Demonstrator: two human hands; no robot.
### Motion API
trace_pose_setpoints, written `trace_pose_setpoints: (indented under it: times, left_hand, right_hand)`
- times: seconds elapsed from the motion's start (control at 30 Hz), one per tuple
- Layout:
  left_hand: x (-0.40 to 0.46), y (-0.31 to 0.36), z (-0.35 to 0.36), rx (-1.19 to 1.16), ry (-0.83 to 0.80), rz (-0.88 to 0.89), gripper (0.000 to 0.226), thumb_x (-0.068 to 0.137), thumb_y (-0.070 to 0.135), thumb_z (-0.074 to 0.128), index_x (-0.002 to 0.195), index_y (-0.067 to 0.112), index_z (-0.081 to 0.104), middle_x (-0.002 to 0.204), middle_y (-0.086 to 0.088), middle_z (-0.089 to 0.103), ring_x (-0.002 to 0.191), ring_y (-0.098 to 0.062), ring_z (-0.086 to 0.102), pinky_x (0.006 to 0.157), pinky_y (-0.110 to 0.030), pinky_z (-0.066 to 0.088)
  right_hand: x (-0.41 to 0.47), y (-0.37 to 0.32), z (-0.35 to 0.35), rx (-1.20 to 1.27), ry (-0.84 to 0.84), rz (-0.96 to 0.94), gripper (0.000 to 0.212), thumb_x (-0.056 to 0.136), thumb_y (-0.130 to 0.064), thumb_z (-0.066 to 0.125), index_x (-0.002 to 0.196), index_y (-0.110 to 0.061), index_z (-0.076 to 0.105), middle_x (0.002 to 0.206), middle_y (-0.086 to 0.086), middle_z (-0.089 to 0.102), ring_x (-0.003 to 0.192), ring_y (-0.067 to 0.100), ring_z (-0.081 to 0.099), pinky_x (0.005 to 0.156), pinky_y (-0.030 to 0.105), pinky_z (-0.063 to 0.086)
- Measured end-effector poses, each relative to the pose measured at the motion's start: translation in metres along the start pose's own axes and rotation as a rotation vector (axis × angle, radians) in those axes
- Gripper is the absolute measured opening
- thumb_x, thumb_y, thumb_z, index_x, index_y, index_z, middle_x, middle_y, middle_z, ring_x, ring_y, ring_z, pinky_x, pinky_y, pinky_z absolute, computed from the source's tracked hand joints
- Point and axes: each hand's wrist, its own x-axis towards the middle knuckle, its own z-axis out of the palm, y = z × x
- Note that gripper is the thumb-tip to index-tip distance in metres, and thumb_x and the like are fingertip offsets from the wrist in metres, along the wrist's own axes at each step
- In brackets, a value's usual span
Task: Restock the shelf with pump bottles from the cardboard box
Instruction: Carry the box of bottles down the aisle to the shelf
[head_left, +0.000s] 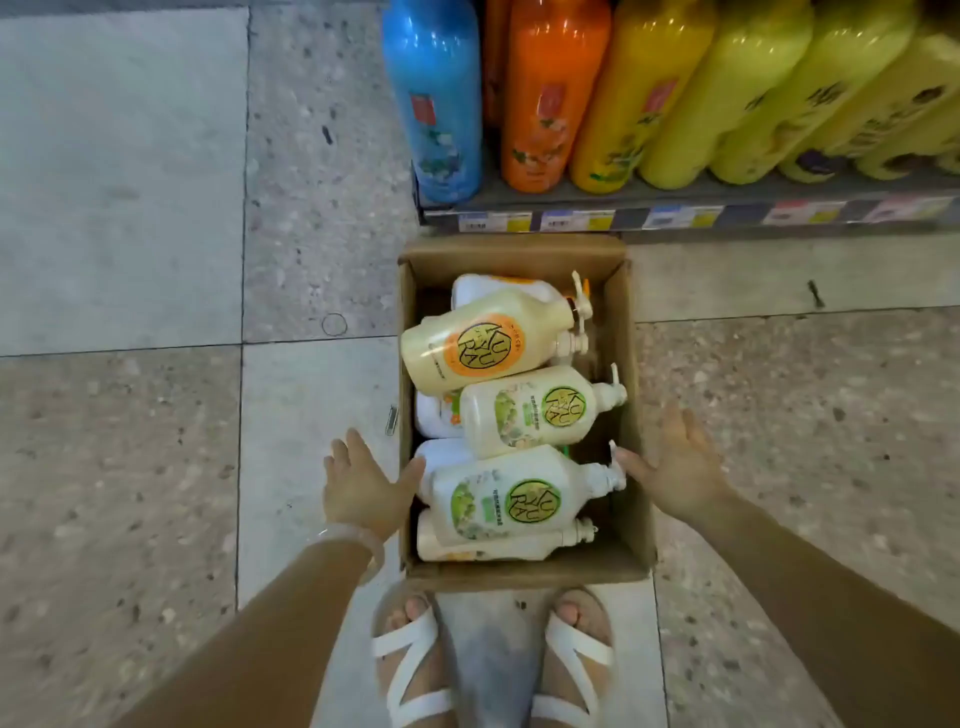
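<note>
The cardboard box stands open on the tiled floor, directly in front of the shelf. Inside the box, several pump bottles lie on their sides in layers, pump heads toward the box's right wall. The top layer holds a cream bottle with an orange label farthest from the person, then a green-label bottle, then a second green-label bottle nearest.

The left hand hovers at the box's left wall, fingers spread wide, holding nothing. The right hand hovers over the box's right wall, fingers spread, holding nothing.

On the shelf beyond the box stand a blue bottle, an orange bottle and a row of yellow bottles. Price tags line the shelf edge. A paper clip lies on the floor left of the box. Two sandalled feet stand just behind the box.
</note>
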Motion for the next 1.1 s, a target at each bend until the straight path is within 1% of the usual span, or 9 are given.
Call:
trace_pose_setpoints:
  times: [0.13, 0.2, 0.27, 0.4, 0.53, 0.77, 0.87, 0.97, 1.1]
  left_hand:
    - [0.046, 0.016, 0.017, -0.323, -0.041, -0.004, 0.088, 0.086, 0.028, 0.064, 0.149, 0.007, 0.007, 0.156, -0.012, 0.019, 0.145, -0.028, 0.018, 0.116, -0.043, 0.023]
    - [0.062, 0.025, 0.027, -0.401, -0.041, -0.058, 0.074, 0.080, 0.022, 0.068, 0.142, 0.009, 0.030, 0.135, -0.012, 0.050, 0.129, -0.033, 0.045, 0.104, -0.044, 0.040]
    - [0.072, 0.029, 0.031, -0.444, -0.021, -0.086, 0.063, 0.067, 0.025, 0.075, 0.123, 0.007, 0.050, 0.105, -0.010, 0.061, 0.105, -0.033, 0.058, 0.087, -0.043, 0.049]
    - [0.075, 0.027, 0.036, -0.591, -0.053, -0.107, 0.046, 0.074, 0.015, 0.070, 0.116, 0.013, 0.054, 0.095, -0.004, 0.061, 0.097, -0.028, 0.058, 0.080, -0.038, 0.046]
    - [0.076, 0.018, 0.040, -0.586, -0.055, -0.103, 0.042, 0.083, 0.010, 0.054, 0.123, 0.021, 0.051, 0.105, -0.007, 0.063, 0.098, -0.028, 0.057, 0.089, -0.042, 0.048]
    - [0.081, 0.017, 0.047, -0.310, 0.101, -0.031, 0.050, 0.081, -0.006, 0.041, 0.126, 0.012, 0.051, 0.090, -0.007, 0.057, 0.083, -0.027, 0.050, 0.075, -0.033, 0.041]
    - [0.083, 0.015, 0.044, -0.204, 0.106, 0.008, 0.035, 0.081, -0.007, 0.043, 0.113, 0.003, 0.054, 0.081, -0.007, 0.053, 0.079, -0.027, 0.047, 0.070, -0.031, 0.037]
    - [0.083, 0.011, 0.040, -0.168, 0.094, 0.052, 0.015, 0.080, -0.007, 0.045, 0.081, 0.008, 0.049, 0.067, -0.001, 0.046, 0.075, -0.028, 0.046, 0.065, -0.030, 0.033]
    - [0.081, 0.004, 0.036, -0.175, 0.107, 0.106, 0.032, 0.079, -0.007, 0.046, 0.063, 0.019, 0.037, 0.064, -0.002, 0.046, 0.068, -0.028, 0.046, 0.056, -0.029, 0.031]
  right_hand:
    - [0.042, 0.006, 0.006, 0.203, -0.037, 0.021, 0.100, 0.080, -0.041, 0.070, 0.150, -0.008, 0.005, 0.157, 0.015, 0.015, 0.143, 0.033, 0.021, 0.115, 0.048, 0.026]
    - [0.055, 0.010, 0.011, 0.355, -0.095, 0.066, 0.106, 0.074, -0.034, 0.077, 0.150, -0.012, 0.007, 0.155, 0.014, 0.024, 0.140, 0.032, 0.030, 0.112, 0.048, 0.031]
    - [0.066, 0.014, 0.015, 0.412, -0.137, 0.118, 0.104, 0.068, -0.036, 0.082, 0.148, -0.016, 0.018, 0.149, 0.013, 0.037, 0.133, 0.031, 0.041, 0.107, 0.048, 0.039]
    - [0.081, 0.010, 0.025, 0.388, -0.101, 0.136, 0.068, 0.072, -0.035, 0.078, 0.127, -0.008, 0.049, 0.117, 0.011, 0.060, 0.105, 0.027, 0.058, 0.091, 0.042, 0.050]
    - [0.089, 0.006, 0.027, 0.322, -0.016, 0.182, 0.046, 0.083, -0.031, 0.066, 0.122, -0.008, 0.052, 0.113, 0.016, 0.063, 0.102, 0.034, 0.060, 0.087, 0.043, 0.051]
    - [0.094, -0.004, 0.031, 0.127, -0.003, 0.184, 0.032, 0.087, -0.029, 0.061, 0.104, -0.002, 0.056, 0.094, 0.020, 0.062, 0.086, 0.035, 0.060, 0.068, 0.034, 0.045]
    - [0.092, -0.004, 0.029, 0.093, 0.002, 0.176, 0.015, 0.087, -0.019, 0.059, 0.084, -0.006, 0.053, 0.081, 0.015, 0.058, 0.073, 0.030, 0.055, 0.062, 0.031, 0.043]
    - [0.091, -0.001, 0.027, 0.143, 0.008, 0.141, 0.013, 0.085, -0.010, 0.058, 0.079, 0.001, 0.059, 0.078, 0.022, 0.062, 0.071, 0.033, 0.057, 0.062, 0.034, 0.046]
    - [0.079, 0.002, 0.023, 0.154, 0.050, 0.076, 0.015, 0.083, -0.007, 0.058, 0.082, 0.007, 0.064, 0.078, 0.024, 0.064, 0.067, 0.032, 0.057, 0.055, 0.031, 0.042]
